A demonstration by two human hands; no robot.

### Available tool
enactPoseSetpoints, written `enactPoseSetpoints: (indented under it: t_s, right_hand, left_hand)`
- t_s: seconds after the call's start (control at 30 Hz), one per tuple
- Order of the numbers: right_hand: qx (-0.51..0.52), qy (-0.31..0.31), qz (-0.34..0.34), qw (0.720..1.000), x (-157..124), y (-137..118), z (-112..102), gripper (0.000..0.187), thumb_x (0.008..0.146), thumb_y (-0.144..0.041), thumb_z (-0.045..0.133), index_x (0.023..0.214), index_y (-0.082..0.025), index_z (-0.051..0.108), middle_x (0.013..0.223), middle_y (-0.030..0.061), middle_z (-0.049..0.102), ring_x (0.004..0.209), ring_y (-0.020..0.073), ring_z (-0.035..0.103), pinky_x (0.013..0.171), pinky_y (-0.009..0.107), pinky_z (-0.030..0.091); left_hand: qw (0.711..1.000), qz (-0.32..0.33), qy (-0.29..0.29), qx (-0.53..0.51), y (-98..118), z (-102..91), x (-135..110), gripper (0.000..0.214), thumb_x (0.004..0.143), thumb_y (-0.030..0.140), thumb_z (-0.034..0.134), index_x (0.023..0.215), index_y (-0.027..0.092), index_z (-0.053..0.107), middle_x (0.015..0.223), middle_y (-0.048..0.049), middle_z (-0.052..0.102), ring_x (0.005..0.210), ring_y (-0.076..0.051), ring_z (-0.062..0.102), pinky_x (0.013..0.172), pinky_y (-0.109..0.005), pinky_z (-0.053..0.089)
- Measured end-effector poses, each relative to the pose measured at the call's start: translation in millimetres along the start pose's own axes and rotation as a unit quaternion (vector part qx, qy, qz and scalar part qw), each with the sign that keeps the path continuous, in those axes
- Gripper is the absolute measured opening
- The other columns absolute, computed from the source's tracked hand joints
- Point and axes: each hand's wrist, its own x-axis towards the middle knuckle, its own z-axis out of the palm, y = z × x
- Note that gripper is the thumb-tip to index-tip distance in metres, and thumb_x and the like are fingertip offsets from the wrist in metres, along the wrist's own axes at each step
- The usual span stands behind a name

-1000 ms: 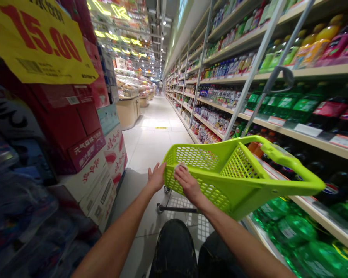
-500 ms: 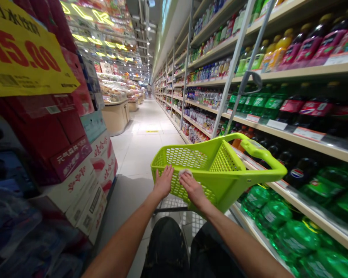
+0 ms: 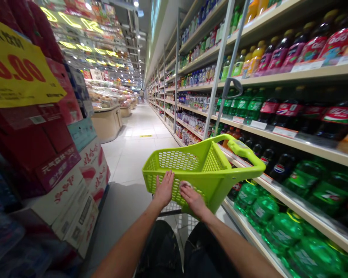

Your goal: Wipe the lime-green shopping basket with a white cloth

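Note:
A lime-green shopping cart [image 3: 217, 189] with a perforated basket stands in front of my knees, its handle to the right. My left hand [image 3: 164, 190] lies against the near side of the basket, fingers stretched up to the rim and nothing held. Just to its right, my right hand [image 3: 193, 199] presses a small crumpled white cloth [image 3: 185, 184] onto the perforated side, a little below the rim. Part of the cloth is hidden under the fingers. No goods show in the visible part of the basket.
Shelves of soda bottles [image 3: 255, 104] run along the right, with large green bottles [image 3: 281, 227] at the bottom. Stacked drink cartons [image 3: 72, 200] and a yellow price sign [image 3: 20, 69] stand close on the left. A tiled aisle [image 3: 130, 154] leads away past wooden display counters [image 3: 107, 123].
My right hand has slid the cloth from the rim a little down the basket's side. My left hand stays on the side. The view has shifted slightly right.

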Motion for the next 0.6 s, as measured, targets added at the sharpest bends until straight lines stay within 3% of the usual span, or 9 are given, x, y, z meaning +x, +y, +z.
enactPoseSetpoints:
  t_s: [0.2,0.4,0.6]
  right_hand:
    - [-0.011,0.050,0.045,0.998,16.1,13.6,-30.8,0.035,0.085,-0.007,0.037,0.113,-0.016,0.056,0.121,0.0088,0.053,0.125,0.0198,0.032,0.101,0.041,0.035]
    - [-0.029,0.016,0.009,0.999,2.5,18.8,-43.8,0.032,0.086,-0.010,0.037,0.106,-0.017,0.061,0.107,0.0078,0.063,0.114,0.0170,0.048,0.090,0.032,0.048]
    - [-0.058,0.082,0.055,0.993,7.4,33.1,-74.2,0.034,0.085,-0.007,0.036,0.109,-0.015,0.059,0.118,0.0090,0.056,0.123,0.0210,0.036,0.099,0.040,0.038]
  left_hand:
    - [0.999,0.028,0.023,0.006,14.7,-0.3,2.2,0.070,0.068,0.001,0.027,0.136,0.014,0.017,0.144,-0.0058,0.016,0.133,-0.017,0.012,0.104,-0.055,0.010]
    - [0.999,0.026,0.030,0.015,24.8,2.7,4.1,0.074,0.065,-0.001,0.028,0.137,0.014,0.015,0.144,-0.0057,0.014,0.133,-0.017,0.011,0.104,-0.053,0.010]
    - [0.995,0.081,0.055,0.003,50.9,-1.9,10.3,0.073,0.066,0.001,0.030,0.137,0.015,0.014,0.145,-0.0051,0.014,0.133,-0.016,0.008,0.105,-0.053,0.008]
